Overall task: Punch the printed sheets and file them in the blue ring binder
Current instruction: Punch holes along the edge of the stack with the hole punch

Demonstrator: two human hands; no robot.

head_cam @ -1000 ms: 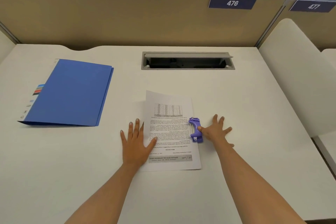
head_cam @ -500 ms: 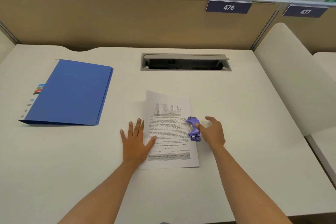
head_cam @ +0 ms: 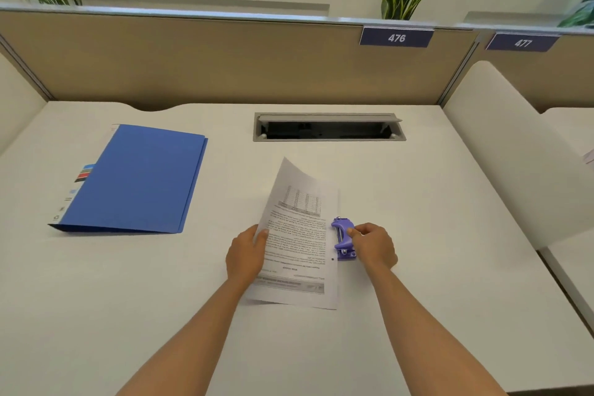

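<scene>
The left hand (head_cam: 246, 254) holds the paper (head_cam: 299, 235), the right hand (head_cam: 374, 247) pinches the purple punch (head_cam: 343, 239) — the blue binder (head_cam: 135, 180) lies shut, so filing looks still to do.

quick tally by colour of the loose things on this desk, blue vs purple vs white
blue: 1, the ring binder
purple: 1, the hole punch
white: 1, the stack of printed sheets; the number of sheets in it cannot be told
total: 3
</scene>
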